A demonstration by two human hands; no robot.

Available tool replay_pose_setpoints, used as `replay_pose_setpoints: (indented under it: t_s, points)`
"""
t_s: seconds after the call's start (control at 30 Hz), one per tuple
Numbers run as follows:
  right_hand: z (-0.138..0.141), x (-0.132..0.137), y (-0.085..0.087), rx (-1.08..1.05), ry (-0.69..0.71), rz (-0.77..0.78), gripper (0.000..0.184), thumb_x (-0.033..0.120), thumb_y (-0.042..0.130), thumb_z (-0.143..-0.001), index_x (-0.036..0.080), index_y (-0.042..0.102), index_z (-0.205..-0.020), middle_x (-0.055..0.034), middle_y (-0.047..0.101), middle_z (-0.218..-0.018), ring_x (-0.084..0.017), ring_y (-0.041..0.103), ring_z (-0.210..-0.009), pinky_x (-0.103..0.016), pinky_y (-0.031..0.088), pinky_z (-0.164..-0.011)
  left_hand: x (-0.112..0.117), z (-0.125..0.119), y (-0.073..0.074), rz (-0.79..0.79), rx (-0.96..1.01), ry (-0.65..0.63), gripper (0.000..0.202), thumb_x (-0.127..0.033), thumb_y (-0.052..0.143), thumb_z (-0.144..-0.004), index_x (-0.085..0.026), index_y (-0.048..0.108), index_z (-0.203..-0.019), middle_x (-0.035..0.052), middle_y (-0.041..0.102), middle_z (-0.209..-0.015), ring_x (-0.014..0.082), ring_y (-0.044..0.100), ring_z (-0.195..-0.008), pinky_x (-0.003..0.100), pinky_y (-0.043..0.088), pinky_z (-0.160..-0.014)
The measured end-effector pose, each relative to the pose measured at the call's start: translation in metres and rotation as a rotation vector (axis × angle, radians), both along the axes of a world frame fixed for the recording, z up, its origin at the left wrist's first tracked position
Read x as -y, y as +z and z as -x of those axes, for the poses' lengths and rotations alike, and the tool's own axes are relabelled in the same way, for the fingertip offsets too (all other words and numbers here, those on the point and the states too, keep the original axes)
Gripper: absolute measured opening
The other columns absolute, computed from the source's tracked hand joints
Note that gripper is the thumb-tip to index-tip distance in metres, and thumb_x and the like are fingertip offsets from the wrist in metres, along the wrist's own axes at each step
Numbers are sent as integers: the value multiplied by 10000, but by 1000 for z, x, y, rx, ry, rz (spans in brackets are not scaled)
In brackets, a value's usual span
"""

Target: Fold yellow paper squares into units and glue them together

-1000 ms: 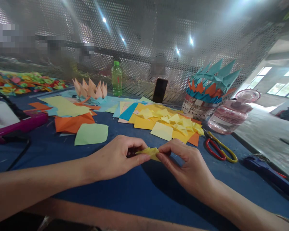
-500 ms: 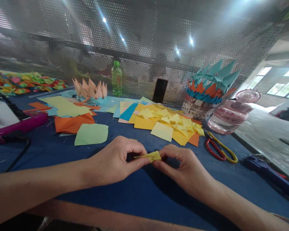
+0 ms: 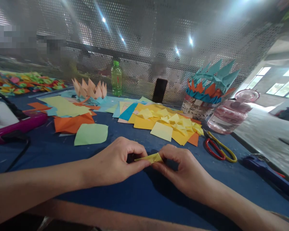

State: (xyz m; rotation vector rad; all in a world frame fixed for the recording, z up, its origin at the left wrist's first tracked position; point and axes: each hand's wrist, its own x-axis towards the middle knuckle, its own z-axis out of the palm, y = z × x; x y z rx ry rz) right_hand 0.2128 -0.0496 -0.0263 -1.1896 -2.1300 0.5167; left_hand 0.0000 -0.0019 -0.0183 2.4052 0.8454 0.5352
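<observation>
A small folded piece of yellow paper (image 3: pixel 153 158) is pinched between both hands, just above the blue tabletop (image 3: pixel 125 195). My left hand (image 3: pixel 121 158) grips its left end between thumb and forefinger. At the right end, the thumb and fingertips of my right hand (image 3: pixel 179 163) are closed on it. Beyond the hands lie yellow paper sheets (image 3: pixel 144 122) topped with several small folded yellow pieces (image 3: pixel 175 120). A pale green sheet (image 3: pixel 91 134) rests beyond my left forearm, beside an orange sheet (image 3: pixel 73 123).
Scissors (image 3: pixel 215 149) with red and yellow handles and a blue tool (image 3: pixel 267 170) lie right. Behind them stand a pink clear bottle (image 3: pixel 227 117) and a folded-paper basket (image 3: pixel 198 107). A peach paper crown (image 3: pixel 89 89), green bottle (image 3: pixel 116 78) and phone (image 3: pixel 160 90) are farther back; a magenta tool (image 3: pixel 26 125) lies left.
My right fingers have shifted slightly on the end of the folded yellow paper, and a little more of it shows between the hands. My left hand has barely moved.
</observation>
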Motion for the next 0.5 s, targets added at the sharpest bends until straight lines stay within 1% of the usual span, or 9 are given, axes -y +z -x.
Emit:
replay_pose_setpoints:
  t_s: [0.1, 0.17, 0.23, 0.3, 0.4, 0.5]
  points:
    - [-1, -2, -1, -37, -12, 5, 128, 120, 641, -850, 206, 651, -756, 22, 650, -742, -124, 576, -704, -234, 421, -641, -2, 1, 1, 40, 5, 56, 290, -366, 593, -888, -169, 692, -699, -24, 641, -598, 101, 545, -559, 212, 349, -521]
    - [-2, -3, -2, -35, -34, 12, 132, 91, 656, -828, 211, 677, -780, 25, 658, -743, -125, 583, -701, -238, 426, -649, -3, 1, 2, 98, 13, 100, 261, -352, 634, -854, -174, 690, -672, -35, 642, -558, 92, 535, -515, 199, 352, -498]
    - [-3, -3, -3, -26, -59, 11, 124, 93, 674, -814, 206, 678, -763, 25, 656, -728, -127, 582, -689, -241, 422, -643, -4, 1, 3, 157, 22, 142, 250, -355, 669, -822, -177, 689, -648, -41, 638, -528, 86, 518, -484, 186, 348, -471]
    - [-5, -4, -2, -24, -87, 18, 109, 120, 685, -814, 198, 668, -741, 24, 645, -704, -127, 572, -668, -243, 416, -624, -4, 0, 4, 186, 29, 184, 284, -385, 705, -789, -172, 672, -604, -42, 617, -497, 80, 490, -459, 179, 330, -443]
    - [-6, -5, -2, -24, -132, 40, 91, 172, 685, -829, 193, 667, -742, 21, 629, -678, -130, 555, -643, -244, 403, -594, -6, 0, 5, 167, 31, 219, 344, -416, 726, -765, -163, 632, -553, -48, 578, -468, 70, 440, -437, 180, 293, -417]
    - [-7, -7, -3, -16, -139, 32, 101, 170, 664, -839, 191, 654, -741, 19, 627, -688, -133, 554, -654, -249, 406, -609, -7, 0, 5, 132, 11, 200, 304, -379, 686, -805, -167, 647, -591, -49, 584, -486, 72, 452, -448, 182, 300, -431]
